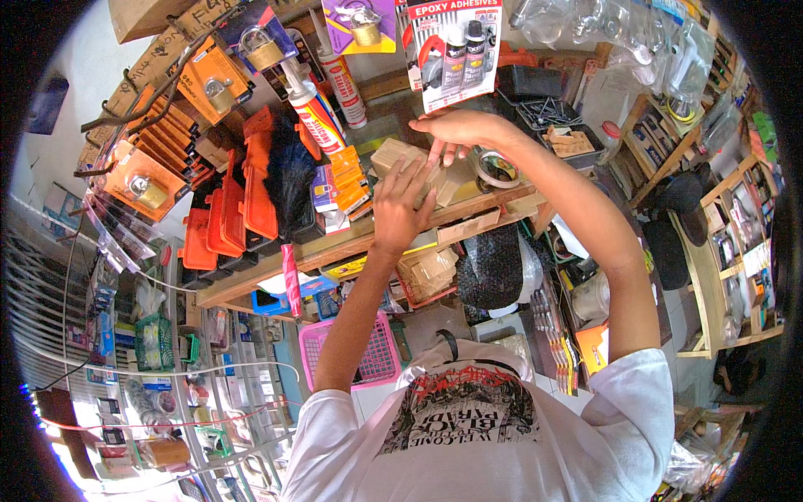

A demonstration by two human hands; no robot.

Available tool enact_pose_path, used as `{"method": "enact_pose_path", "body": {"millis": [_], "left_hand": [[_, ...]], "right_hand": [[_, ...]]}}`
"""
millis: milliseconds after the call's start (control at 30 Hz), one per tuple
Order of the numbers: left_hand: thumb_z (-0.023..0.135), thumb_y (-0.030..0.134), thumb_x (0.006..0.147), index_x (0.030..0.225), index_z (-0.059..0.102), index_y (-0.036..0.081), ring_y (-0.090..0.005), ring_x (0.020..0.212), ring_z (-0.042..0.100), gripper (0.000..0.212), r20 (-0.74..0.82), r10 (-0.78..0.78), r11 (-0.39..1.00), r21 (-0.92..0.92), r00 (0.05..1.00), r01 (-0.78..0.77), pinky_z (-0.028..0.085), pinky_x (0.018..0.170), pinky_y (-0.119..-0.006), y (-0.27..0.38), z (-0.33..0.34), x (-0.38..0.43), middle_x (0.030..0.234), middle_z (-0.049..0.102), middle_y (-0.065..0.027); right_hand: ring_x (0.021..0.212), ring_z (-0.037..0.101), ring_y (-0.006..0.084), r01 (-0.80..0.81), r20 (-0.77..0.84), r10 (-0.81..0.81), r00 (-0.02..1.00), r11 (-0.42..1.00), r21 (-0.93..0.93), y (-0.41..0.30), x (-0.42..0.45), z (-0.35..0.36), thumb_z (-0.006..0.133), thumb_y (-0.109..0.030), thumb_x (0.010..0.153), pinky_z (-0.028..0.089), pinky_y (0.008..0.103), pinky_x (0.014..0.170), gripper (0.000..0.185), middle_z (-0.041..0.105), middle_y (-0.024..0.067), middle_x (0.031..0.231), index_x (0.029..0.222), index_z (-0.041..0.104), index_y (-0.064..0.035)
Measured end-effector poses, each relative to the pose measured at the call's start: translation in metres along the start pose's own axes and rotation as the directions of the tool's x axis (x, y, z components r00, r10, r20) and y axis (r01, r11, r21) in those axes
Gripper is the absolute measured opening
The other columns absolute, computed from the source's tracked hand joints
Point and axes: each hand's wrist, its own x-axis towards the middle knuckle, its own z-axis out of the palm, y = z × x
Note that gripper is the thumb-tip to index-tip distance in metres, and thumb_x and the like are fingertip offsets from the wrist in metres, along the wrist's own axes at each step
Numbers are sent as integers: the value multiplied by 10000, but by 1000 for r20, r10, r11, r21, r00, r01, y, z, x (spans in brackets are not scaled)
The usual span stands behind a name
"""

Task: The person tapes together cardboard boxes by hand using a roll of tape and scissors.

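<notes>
My left hand (401,210) lies over a small brown cardboard box (392,154) on the glass counter top, fingers spread across it. Whether the fingers grip the box or only rest on it, I cannot tell. From the right, my right hand (453,130) arches over the counter, its fingers hanging down close to the left fingertips. Nothing shows in it. Just above its knuckles hangs a blister pack of epoxy adhesive (461,56). A tape roll (497,168) lies right of the hands, and small orange boxes (350,179) are stacked to their left.
Silicone sealant tubes (313,110) stand behind the orange boxes. Orange-lidded cases (226,219) line the counter's left side, below hanging padlock packs (147,182). A tray of nails (549,113) sits at the back right. Under the wooden counter edge (326,251) is a pink basket (305,345).
</notes>
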Motion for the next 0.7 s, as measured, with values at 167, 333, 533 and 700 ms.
{"method": "enact_pose_path", "body": {"millis": [167,333,533,700], "left_hand": [[761,181,830,1273,662,120,-345,1280,546,458,-7,6,1000,-7,1000,-6,469,973,-463,0,0,0,1319,642,-103],[764,181,827,1225,676,107,-341,1281,547,414,-4,-3,1000,-14,1000,3,471,968,-467,0,0,0,1310,646,-104],[769,178,815,1202,685,102,-336,1277,552,404,-5,-1,1000,5,1000,1,477,945,-468,-1,2,-1,1282,660,-110],[770,175,811,1193,690,99,-336,1275,554,398,-14,2,1000,-1,1000,-2,479,936,-464,-2,1,-1,1273,664,-111]], "right_hand": [[634,685,193,1,-62,-7,998,996,-91,-6,0,6,372,-579,1007,503,321,527,675,750,168,1007,1488,342,-105],[596,684,195,34,-111,-55,992,983,-181,-9,0,8,389,-581,1002,527,329,548,690,757,166,939,1503,297,-116],[576,681,229,119,-198,-176,964,955,-270,-7,-2,18,427,-523,1005,566,386,598,716,748,175,859,1507,242,-47],[608,696,263,163,-256,-269,929,915,-368,-9,-7,22,452,-498,997,581,414,660,691,739,173,824,1466,349,-1]]}}
